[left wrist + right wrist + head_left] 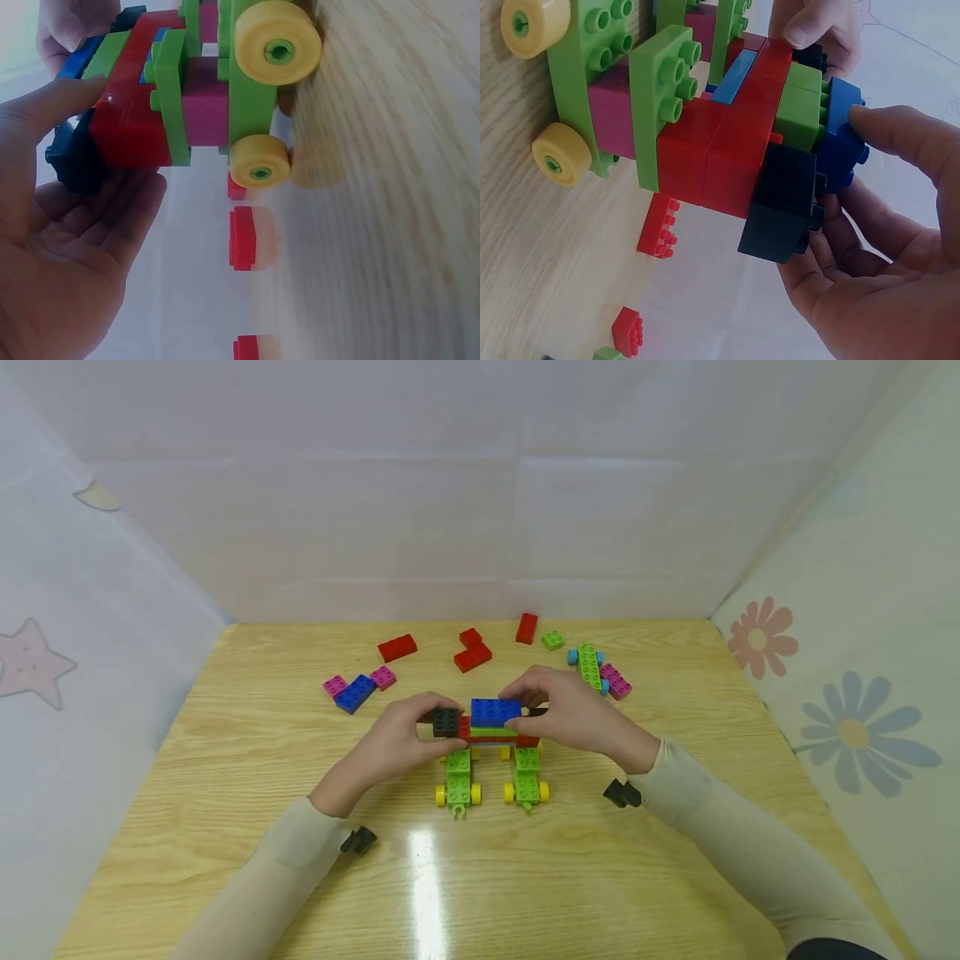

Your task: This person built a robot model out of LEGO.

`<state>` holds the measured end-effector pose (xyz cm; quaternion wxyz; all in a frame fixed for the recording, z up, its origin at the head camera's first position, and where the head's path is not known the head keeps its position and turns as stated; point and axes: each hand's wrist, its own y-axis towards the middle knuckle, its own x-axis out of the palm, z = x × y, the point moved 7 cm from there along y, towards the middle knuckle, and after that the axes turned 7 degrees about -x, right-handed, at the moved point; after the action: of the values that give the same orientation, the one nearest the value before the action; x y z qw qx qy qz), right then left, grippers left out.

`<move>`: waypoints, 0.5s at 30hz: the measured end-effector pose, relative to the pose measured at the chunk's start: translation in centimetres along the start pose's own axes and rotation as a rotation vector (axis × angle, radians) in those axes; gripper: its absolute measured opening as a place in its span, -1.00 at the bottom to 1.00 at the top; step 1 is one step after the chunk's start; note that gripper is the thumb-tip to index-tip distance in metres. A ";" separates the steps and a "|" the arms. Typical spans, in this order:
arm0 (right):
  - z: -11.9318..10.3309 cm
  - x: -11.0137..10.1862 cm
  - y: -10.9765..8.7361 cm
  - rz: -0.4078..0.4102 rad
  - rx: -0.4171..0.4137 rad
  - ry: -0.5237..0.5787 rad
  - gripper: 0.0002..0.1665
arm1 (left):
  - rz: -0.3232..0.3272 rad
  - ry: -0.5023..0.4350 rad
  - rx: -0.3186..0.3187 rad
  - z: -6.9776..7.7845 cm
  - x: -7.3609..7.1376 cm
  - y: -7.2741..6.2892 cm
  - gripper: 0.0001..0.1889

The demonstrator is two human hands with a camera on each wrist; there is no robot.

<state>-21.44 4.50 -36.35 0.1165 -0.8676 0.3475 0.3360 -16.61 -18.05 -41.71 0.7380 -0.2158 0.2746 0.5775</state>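
Observation:
A toy-brick build stands on two green wheeled bases with yellow wheels (476, 793). Above each base are a purple brick (613, 112) and a green plate (660, 112), bridged by red bricks (739, 142). Green bricks (799, 97) sit on the red, topped by a blue brick (495, 711). Black bricks (446, 722) cap both ends. My left hand (397, 739) grips the left end around the black brick, its thumb reaching onto the red. My right hand (573, 710) pinches the blue brick, thumb in front and fingers behind.
Behind the build lie loose red bricks (397, 647) and a small green brick (552, 640). Pink bricks (383, 677) and a blue brick (356, 693) are at the back left. A green wheeled base (589, 667) with blue wheels rests beside a pink brick (616, 682) at the back right.

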 end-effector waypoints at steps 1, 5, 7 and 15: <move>0.0 0.0 0.0 0.000 -0.003 -0.001 -0.54 | 0.004 -0.002 0.010 0.2 0.0 0.0 -0.49; 0.0 0.1 0.0 0.007 -0.018 -0.017 -0.53 | 0.029 -0.013 0.050 1.1 -0.2 0.0 -0.54; 0.1 0.2 0.0 0.011 -0.022 -0.017 -0.54 | 0.045 -0.023 0.067 1.5 -0.3 0.1 -0.58; 0.8 0.7 -0.4 0.026 -0.036 0.048 -0.52 | 0.083 -0.089 0.121 2.9 -0.5 0.3 -0.63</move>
<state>-21.20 4.81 -37.42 0.0883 -0.8728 0.3551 0.3229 -16.53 -16.53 -39.18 0.7367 -0.1335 0.2847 0.5987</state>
